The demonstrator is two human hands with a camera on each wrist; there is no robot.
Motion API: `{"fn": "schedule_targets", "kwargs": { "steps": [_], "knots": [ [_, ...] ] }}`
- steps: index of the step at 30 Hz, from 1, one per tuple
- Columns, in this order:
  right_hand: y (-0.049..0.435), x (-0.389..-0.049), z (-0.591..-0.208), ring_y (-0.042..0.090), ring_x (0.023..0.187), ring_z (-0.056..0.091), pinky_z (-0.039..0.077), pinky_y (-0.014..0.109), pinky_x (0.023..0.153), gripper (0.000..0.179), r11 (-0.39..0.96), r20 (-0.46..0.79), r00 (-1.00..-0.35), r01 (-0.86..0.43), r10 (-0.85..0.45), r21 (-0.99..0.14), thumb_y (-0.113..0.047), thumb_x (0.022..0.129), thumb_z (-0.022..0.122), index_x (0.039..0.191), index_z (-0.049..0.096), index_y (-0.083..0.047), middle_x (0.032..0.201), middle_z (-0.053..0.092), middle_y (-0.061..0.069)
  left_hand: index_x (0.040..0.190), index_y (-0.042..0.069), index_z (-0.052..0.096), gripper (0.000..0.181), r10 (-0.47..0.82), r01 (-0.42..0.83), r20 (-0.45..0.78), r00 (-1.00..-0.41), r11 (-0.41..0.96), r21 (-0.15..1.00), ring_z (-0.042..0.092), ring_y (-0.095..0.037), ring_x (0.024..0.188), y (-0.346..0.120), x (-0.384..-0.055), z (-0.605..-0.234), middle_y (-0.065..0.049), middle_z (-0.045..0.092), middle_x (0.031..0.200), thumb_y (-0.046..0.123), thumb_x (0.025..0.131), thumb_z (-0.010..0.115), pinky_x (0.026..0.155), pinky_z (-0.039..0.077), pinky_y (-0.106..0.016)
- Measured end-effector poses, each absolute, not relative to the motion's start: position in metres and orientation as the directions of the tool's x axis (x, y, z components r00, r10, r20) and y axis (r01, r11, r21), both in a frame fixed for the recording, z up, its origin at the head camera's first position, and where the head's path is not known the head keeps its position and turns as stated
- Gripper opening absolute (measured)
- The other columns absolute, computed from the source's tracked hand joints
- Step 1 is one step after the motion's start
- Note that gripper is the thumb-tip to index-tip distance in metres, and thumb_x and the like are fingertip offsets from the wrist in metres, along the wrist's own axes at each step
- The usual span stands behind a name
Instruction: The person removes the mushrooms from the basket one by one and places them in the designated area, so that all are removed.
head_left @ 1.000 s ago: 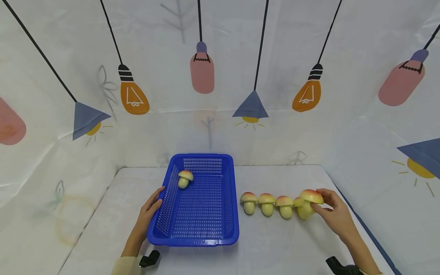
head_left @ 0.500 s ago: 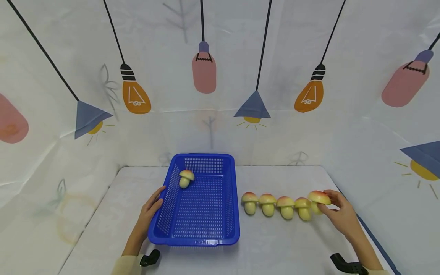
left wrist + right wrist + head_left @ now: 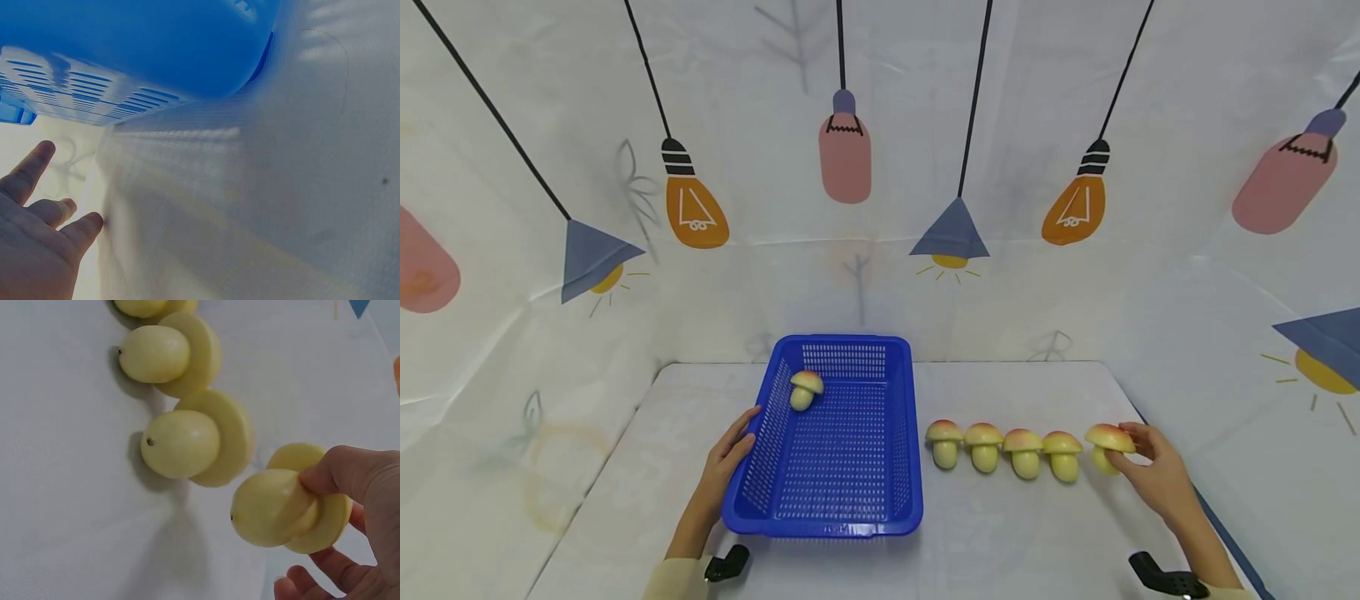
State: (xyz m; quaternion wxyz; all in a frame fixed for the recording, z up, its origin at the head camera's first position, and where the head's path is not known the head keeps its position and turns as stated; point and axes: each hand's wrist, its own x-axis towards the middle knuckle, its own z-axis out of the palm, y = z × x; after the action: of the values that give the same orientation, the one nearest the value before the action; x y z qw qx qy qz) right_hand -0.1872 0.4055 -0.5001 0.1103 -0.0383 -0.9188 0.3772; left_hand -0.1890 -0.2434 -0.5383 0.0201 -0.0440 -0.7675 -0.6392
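Note:
My right hand (image 3: 1159,477) pinches a toy mushroom (image 3: 1108,448) with a red-tinged cap and pale green stem, thumb on the near side at the cap's underside. It is at the right end of a row of several similar mushrooms (image 3: 1025,454), with a small gap to its neighbour (image 3: 1063,457). In the right wrist view the held mushroom (image 3: 275,509) has its stem pointing left. At the left, my left hand (image 3: 721,475) rests its extended fingers against the side of a blue plastic basket (image 3: 827,527). One more mushroom (image 3: 806,390) lies inside the basket, near its far left corner.
The basket and the row stand on a white-covered table (image 3: 1000,550). Behind it hangs a pale cloth backdrop (image 3: 880,283) printed with lamps and bulbs. The table's right edge (image 3: 1225,533) runs close by my right forearm.
My right hand has moved right and slightly down with the mushroom, from overlapping the row's last mushroom to just beyond it. My left hand and the basket stay in place.

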Motion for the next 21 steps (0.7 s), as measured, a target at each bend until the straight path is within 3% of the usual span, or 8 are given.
{"fn": "schedule_targets", "kwargs": {
  "steps": [2, 4, 6, 9, 13, 16, 21],
  "knots": [
    [0.408, -0.188, -0.503, -0.019, 0.097, 0.034, 0.042, 0.014, 0.069, 0.060, 0.715, 0.160, -0.974, 0.004, 0.161, -0.699, -0.024, 0.095, 0.075, 0.139, 0.049, 0.007, 0.133, 0.056, 0.031, 0.163, 0.021, 0.031, 0.052, 0.041, 0.094, 0.088, -0.995, 0.175, 0.980, 0.057, -0.016, 0.120, -0.244, -0.190, -0.539, -0.024, 0.034, 0.163, 0.030, 0.112, 0.039, 0.088, 0.054, -0.030],
    [0.409, -0.189, -0.505, -0.005, 0.103, 0.047, 0.041, 0.013, 0.069, 0.061, 0.717, 0.145, -0.975, 0.020, 0.168, -0.697, -0.025, 0.095, 0.075, 0.139, 0.049, 0.007, 0.134, 0.056, 0.032, 0.163, 0.021, 0.031, 0.052, 0.043, 0.096, 0.090, -0.995, 0.171, 0.981, 0.057, -0.015, 0.120, -0.244, -0.190, -0.540, -0.024, 0.034, 0.163, 0.030, 0.112, 0.038, 0.088, 0.054, -0.031],
    [0.410, -0.190, -0.506, 0.018, 0.111, 0.055, 0.041, 0.014, 0.069, 0.062, 0.714, 0.120, -0.977, 0.041, 0.173, -0.699, -0.026, 0.096, 0.074, 0.140, 0.047, 0.008, 0.135, 0.054, 0.034, 0.163, 0.021, 0.031, 0.052, 0.045, 0.096, 0.090, -0.995, 0.168, 0.981, 0.058, -0.013, 0.119, -0.244, -0.191, -0.540, -0.023, 0.034, 0.162, 0.030, 0.112, 0.038, 0.087, 0.054, -0.031],
    [0.411, -0.193, -0.509, 0.050, 0.119, 0.051, 0.045, 0.020, 0.069, 0.063, 0.705, 0.079, -0.980, 0.073, 0.180, -0.706, -0.026, 0.097, 0.072, 0.141, 0.045, 0.009, 0.136, 0.051, 0.038, 0.163, 0.021, 0.031, 0.052, 0.046, 0.100, 0.094, -0.995, 0.165, 0.981, 0.058, -0.011, 0.118, -0.244, -0.190, -0.540, -0.023, 0.034, 0.162, 0.030, 0.112, 0.039, 0.087, 0.054, -0.031],
    [0.413, -0.196, -0.513, 0.057, 0.123, 0.048, 0.055, 0.041, 0.076, 0.063, 0.706, 0.033, -0.980, 0.116, 0.194, -0.698, -0.027, 0.098, 0.070, 0.142, 0.043, 0.008, 0.138, 0.048, 0.040, 0.163, 0.019, 0.031, 0.052, 0.052, 0.111, 0.104, -0.993, 0.157, 0.981, 0.057, -0.009, 0.118, -0.244, -0.190, -0.539, -0.023, 0.034, 0.162, 0.027, 0.112, 0.039, 0.087, 0.053, -0.030],
    [0.414, -0.198, -0.517, 0.058, 0.125, 0.046, 0.055, 0.055, 0.083, 0.064, 0.712, 0.001, -0.981, 0.140, 0.194, -0.688, -0.029, 0.099, 0.068, 0.143, 0.042, 0.008, 0.140, 0.046, 0.041, 0.163, 0.018, 0.031, 0.052, 0.057, 0.122, 0.114, -0.992, 0.153, 0.981, 0.057, -0.008, 0.118, -0.244, -0.190, -0.539, -0.024, 0.035, 0.161, 0.026, 0.112, 0.039, 0.087, 0.053, -0.030],
    [0.416, -0.202, -0.520, 0.058, 0.129, 0.043, 0.053, 0.059, 0.089, 0.068, 0.706, -0.063, -0.980, 0.181, 0.191, -0.685, -0.033, 0.099, 0.066, 0.146, 0.039, 0.007, 0.143, 0.043, 0.041, 0.163, 0.017, 0.031, 0.052, 0.058, 0.124, 0.116, -0.991, 0.153, 0.980, 0.057, -0.006, 0.117, -0.244, -0.190, -0.539, -0.024, 0.035, 0.161, 0.025, 0.112, 0.039, 0.088, 0.053, -0.029]
  ]
}}
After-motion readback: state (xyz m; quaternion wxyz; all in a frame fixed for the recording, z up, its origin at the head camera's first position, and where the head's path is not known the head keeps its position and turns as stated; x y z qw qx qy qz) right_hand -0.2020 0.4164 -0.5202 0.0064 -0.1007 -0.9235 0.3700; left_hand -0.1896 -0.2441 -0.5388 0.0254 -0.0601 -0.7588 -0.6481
